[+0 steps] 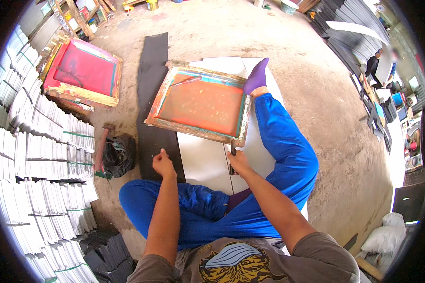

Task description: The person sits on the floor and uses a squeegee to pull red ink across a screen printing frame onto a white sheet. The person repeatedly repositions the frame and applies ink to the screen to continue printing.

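Note:
A wooden screen-printing frame with orange-stained mesh lies in front of me on white sheets. My right hand is closed around a dark hand tool, possibly pliers, its upper end against or just by the frame's near right corner. To the left, my left hand is held with curled fingers above a black strip, apart from the frame. Whether anything small is pinched in it is hidden. A screwdriver-like tool with a reddish handle rests on the frame's far left part. My purple-socked foot touches the frame's right side.
White sheets and a long black strip cover the floor here. Further left are stacked frames with pink mesh, a hammer, a black plastic bag and bundled white stacks. Another person is far right.

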Available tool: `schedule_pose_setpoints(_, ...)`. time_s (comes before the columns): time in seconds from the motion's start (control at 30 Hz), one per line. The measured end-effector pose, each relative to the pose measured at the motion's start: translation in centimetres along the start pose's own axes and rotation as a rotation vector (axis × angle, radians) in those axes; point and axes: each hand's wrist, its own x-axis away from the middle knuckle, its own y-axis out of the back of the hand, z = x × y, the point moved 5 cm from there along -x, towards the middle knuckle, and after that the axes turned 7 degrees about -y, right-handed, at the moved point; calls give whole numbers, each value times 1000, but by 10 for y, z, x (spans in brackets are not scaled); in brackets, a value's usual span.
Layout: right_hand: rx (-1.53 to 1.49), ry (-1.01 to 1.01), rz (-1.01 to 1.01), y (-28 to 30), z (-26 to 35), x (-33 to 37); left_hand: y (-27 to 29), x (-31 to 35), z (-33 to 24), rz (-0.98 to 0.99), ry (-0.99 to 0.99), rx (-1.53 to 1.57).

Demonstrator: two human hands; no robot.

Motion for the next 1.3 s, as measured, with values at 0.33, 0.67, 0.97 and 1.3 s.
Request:
schedule_pose_setpoints(0.33, -11, -50, -23, -3, 4, -10, 11, -7, -2, -165, -91, -113)
schedule_pose_setpoints(0.67, 113, -116, -174, -7, 12, -13, -3, 2, -1, -85, -151, -124)
schedule_pose_setpoints(0.97, 186, -156, -224, -6, 26, -3, -19, 10, 0, -8, -171, -111)
schedule_pose_setpoints(1.3, -343, -204, 11, -8, 10, 4, -24, 17, -6, 23, -164, -98)
